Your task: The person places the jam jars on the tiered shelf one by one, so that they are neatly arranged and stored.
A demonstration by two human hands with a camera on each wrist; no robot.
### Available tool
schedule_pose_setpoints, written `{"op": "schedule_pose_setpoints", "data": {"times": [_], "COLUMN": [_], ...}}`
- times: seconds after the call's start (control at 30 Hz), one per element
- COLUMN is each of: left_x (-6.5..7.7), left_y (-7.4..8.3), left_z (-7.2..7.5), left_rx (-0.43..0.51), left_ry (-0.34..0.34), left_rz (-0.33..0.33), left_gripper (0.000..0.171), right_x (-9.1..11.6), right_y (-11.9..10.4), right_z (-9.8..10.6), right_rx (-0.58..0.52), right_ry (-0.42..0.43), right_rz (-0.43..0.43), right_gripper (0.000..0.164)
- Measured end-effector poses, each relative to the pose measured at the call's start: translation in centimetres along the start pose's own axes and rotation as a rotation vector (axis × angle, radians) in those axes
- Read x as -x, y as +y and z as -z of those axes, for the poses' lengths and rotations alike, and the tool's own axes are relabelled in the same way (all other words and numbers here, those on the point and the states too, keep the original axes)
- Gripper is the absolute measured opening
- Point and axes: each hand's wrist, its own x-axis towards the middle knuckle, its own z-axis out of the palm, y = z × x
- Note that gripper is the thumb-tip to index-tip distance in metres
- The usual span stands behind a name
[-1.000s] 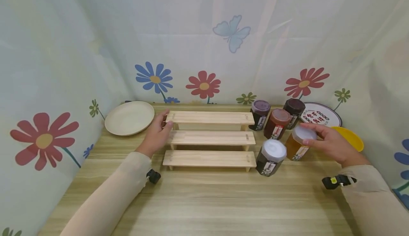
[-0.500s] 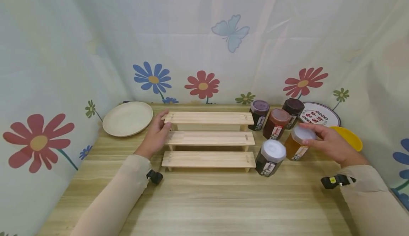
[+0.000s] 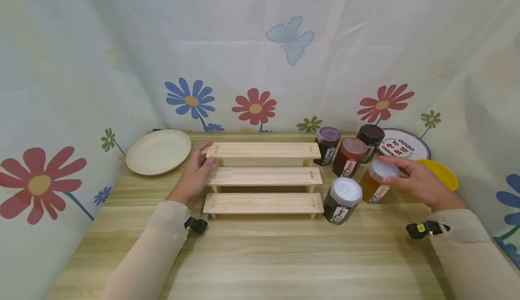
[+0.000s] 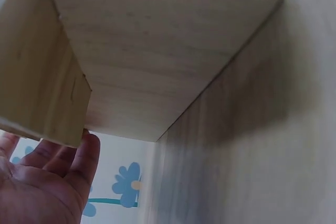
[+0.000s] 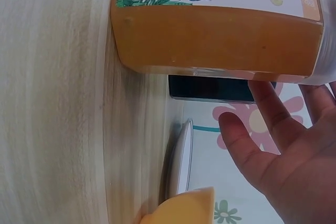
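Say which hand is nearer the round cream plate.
Left. The left hand is just beside the plate; the right hand is beyond the pale wooden three-tier rack, at the white-lidded amber jar.

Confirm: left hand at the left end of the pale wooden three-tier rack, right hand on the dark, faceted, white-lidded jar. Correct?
Wrong jar: the right hand is on the amber, faceted, pale-lidded jar, as the head and right wrist views show; the dark jar stands beside it. The left hand is at the left end of the rack, as you said.
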Motion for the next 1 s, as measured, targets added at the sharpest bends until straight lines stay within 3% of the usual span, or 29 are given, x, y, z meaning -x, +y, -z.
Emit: {"op": "schedule_pose_setpoints", "data": {"times": [0.33,0.53,0.77,1.0], "left_x": [0.09,-0.05,-0.07,0.1], "left_y": [-0.56,-0.28,-0.08,0.17], "left_z": [-0.18,-0.37,-0.4,-0.23], "left_rx": [0.085,0.089,0.097,0.111], "left_ry": [-0.039,-0.05,-0.061,-0.056], "left_rz": [-0.014,-0.033,0.008,0.018], "left_gripper": [0.064,0.07,0.074,0.074], "right_x": [0.1,0.13,0.35,0.0], "right_y": [-0.19,0.11,0.28,-0.21], "right_z": [0.02,0.1,0.1,0.22], "right_rx": [0.058,0.059,0.038,0.071], "right_ry": [0.035,0.028,0.003,0.001], "right_rz": [0.027,0.027,0.068,0.046], "right_gripper": [0.067,0.069,0.071,0.07]}}
